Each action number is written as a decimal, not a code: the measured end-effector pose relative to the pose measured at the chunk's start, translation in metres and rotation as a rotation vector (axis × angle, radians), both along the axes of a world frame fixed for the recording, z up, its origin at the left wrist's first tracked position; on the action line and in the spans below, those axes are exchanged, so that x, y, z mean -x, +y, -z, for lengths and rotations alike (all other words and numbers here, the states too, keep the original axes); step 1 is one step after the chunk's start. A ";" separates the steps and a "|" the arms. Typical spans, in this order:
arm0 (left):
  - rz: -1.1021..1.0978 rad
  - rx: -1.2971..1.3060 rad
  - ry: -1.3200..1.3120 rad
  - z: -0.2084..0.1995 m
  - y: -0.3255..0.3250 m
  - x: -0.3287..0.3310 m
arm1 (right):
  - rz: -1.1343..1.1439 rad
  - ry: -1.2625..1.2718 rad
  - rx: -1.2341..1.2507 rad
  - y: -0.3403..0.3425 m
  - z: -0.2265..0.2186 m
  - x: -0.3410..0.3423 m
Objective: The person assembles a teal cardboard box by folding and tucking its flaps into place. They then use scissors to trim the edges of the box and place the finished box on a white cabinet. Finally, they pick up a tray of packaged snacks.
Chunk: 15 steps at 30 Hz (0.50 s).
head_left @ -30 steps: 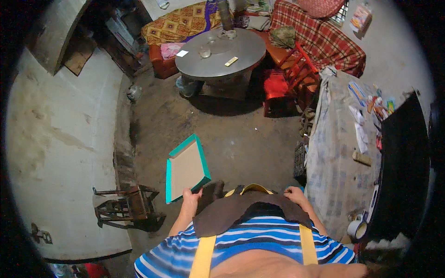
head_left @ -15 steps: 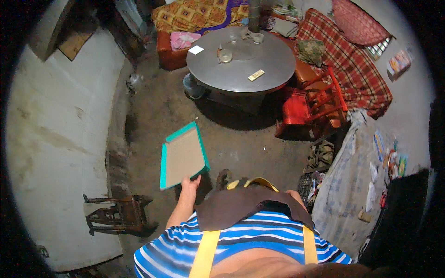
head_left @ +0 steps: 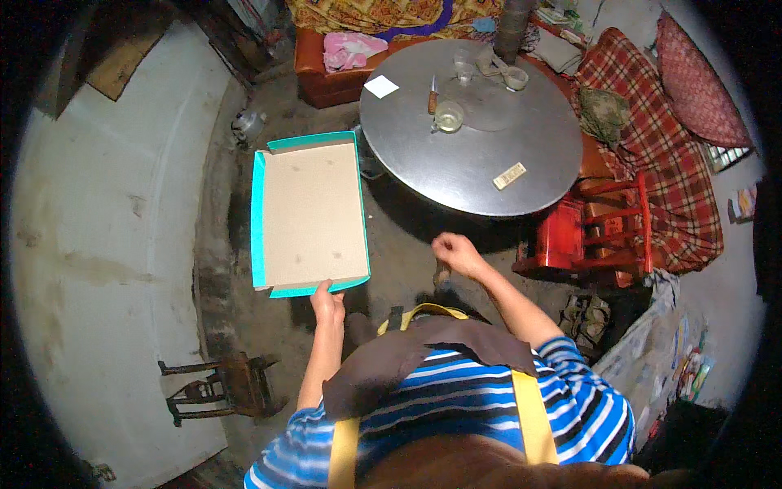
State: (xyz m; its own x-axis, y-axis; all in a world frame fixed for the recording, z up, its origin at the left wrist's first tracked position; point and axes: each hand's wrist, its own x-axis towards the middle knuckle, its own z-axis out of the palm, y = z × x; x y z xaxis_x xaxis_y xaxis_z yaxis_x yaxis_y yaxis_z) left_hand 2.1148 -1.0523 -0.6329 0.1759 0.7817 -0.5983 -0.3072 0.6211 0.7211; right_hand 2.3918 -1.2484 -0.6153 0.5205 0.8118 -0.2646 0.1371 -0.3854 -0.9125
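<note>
a round, smooth metal table [head_left: 497, 134] stands before me, a glossy red chair [head_left: 560, 235] at its right; to its left, a shallow rectangular cardboard tray [head_left: 314, 216], teal-sided, matte tan inside, extends from my left hand [head_left: 327, 306], fingers closed on its near edge; my right hand [head_left: 459, 255] curls loosely, contents i cannot tell; a glass mug [head_left: 449, 117] tops the metal.

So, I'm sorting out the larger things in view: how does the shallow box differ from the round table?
The shallow box is rectangular, while the round table has a curved rim. The box has teal sides and a light brown inside; the table's top is shiny grey. The left hand holds the box, whereas the table bears a remote. Both show a broad, flat surface.
</note>
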 end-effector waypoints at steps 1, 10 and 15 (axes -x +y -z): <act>0.000 -0.012 0.023 -0.001 0.006 -0.008 | -0.039 -0.132 -0.121 0.033 0.011 -0.026; -0.022 -0.108 0.292 0.007 0.047 -0.053 | -0.024 -0.648 0.347 0.308 0.041 -0.302; -0.050 0.159 0.422 0.011 0.065 -0.074 | -0.045 -0.746 0.717 0.375 0.097 -0.401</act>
